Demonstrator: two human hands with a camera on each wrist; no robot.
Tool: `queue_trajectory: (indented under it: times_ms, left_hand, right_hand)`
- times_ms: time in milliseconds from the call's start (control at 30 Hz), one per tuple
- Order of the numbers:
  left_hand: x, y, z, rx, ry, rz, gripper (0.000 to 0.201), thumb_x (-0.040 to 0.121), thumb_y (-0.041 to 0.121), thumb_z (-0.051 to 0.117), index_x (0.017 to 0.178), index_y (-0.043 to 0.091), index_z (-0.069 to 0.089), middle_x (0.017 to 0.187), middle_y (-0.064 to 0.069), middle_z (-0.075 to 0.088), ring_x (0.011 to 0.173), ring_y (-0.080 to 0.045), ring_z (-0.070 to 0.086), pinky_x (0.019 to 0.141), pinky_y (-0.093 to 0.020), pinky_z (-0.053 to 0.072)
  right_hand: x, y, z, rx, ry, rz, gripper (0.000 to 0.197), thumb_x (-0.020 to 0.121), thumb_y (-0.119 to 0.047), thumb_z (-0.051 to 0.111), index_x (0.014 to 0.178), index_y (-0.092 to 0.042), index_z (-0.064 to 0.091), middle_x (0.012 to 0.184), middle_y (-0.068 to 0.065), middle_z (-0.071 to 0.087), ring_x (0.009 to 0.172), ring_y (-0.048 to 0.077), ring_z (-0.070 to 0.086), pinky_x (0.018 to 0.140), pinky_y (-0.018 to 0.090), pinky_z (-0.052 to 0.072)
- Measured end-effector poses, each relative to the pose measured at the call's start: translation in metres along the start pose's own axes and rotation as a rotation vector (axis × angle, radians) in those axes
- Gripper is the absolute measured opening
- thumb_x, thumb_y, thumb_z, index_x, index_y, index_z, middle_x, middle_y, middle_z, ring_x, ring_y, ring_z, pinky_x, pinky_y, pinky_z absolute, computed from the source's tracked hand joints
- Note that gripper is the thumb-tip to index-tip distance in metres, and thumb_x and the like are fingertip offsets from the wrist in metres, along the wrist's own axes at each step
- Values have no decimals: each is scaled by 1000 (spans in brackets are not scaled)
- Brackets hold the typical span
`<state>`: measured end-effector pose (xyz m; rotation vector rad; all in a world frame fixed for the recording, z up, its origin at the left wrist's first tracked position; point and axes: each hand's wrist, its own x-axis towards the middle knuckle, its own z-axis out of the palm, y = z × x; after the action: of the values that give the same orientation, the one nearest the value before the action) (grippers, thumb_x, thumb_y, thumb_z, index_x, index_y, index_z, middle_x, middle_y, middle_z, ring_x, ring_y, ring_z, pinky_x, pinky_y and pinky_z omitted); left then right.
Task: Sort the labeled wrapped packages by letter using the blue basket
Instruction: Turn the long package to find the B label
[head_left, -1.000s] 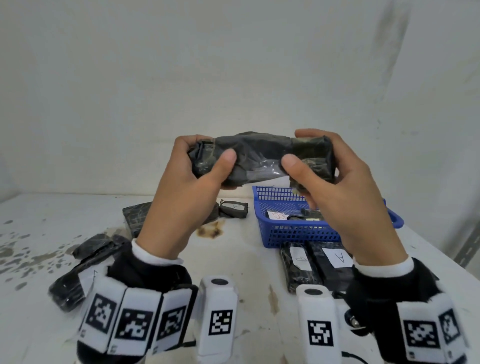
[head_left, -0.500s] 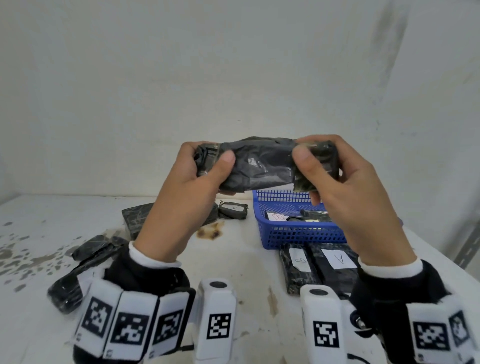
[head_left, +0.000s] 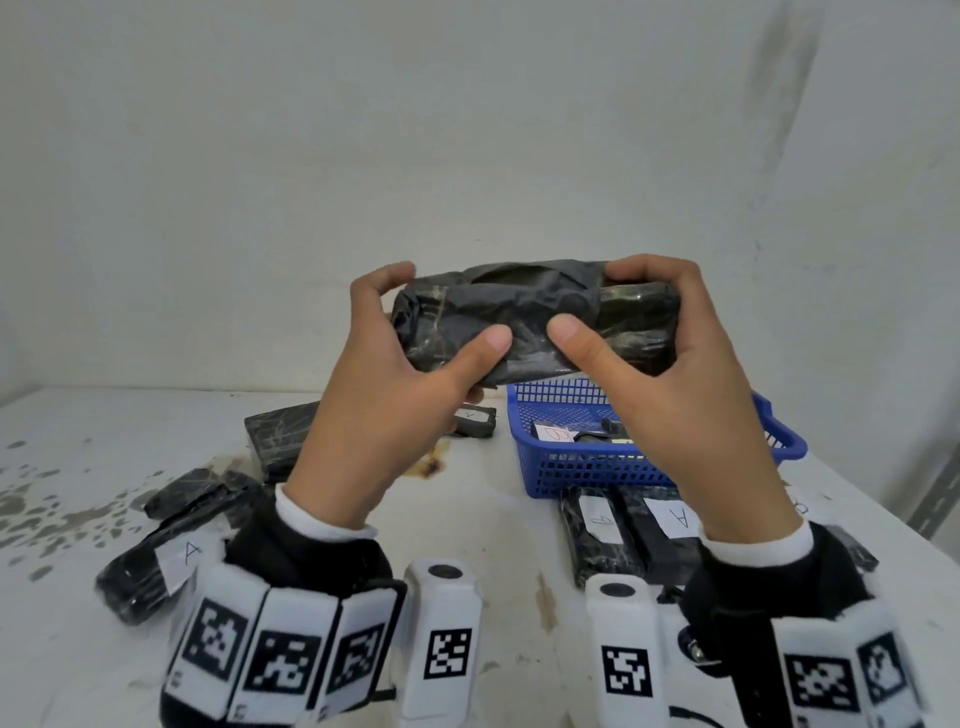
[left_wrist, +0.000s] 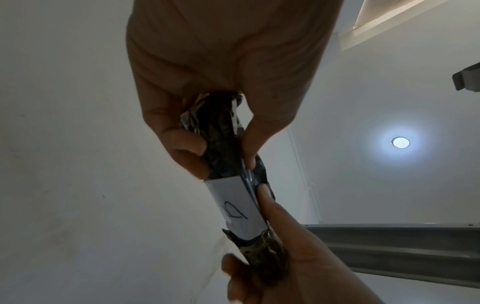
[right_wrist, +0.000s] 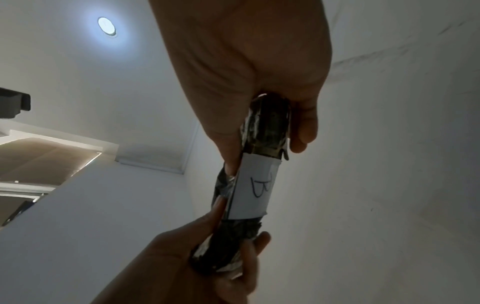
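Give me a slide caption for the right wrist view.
Both hands, right hand and left hand, grip a black wrapped package whose white label reads B.

Both hands are raised in front of the chest, well above the desk, palms turned toward each other. The left hand (head_left: 384, 384) grips the left end of a wrapped package (head_left: 530, 317), thumb on the near face and fingers curled over the top to the far side. The right hand (head_left: 675, 384) grips the right end likewise, thumb on the near face, almost meeting the left thumb. Both wrists wear black cuffs with white marker blocks.
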<state>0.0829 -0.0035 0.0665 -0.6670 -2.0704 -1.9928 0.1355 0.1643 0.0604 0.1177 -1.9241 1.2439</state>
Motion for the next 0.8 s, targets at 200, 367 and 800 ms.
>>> queue_trajectory:
  times_ms: [200, 367, 800]
  left_hand:
    - [-3, 5, 0, -66, -6, 1, 68, 75, 39, 74, 131, 19, 41, 92, 3, 71, 60, -9, 69, 52, -17, 52]
    - [2, 4, -5, -194, -24, -61, 50, 86, 31, 68, 128, 25, 43, 104, -2, 70, 78, -14, 73, 60, -28, 58]
    - [6, -3, -7, -233, -35, -59, 23, 97, 29, 54, 117, 18, 58, 108, 2, 71, 94, -18, 71, 75, -40, 60]
  right_hand:
    - [-1, -2, 2, -22, -28, -41, 73, 71, -44, 82, 131, -42, 41, 113, -25, 58, 105, -5, 63, 86, 10, 50]
    - [1, -2, -2, 13, -48, 19, 64, 79, -60, 62, 139, -52, 40, 104, -35, 62, 93, -8, 64, 84, 17, 53]
    - [6, 2, -13, 162, -94, 32, 22, 98, -30, 60, 119, -38, 58, 99, -17, 66, 81, 5, 61, 65, 22, 51]
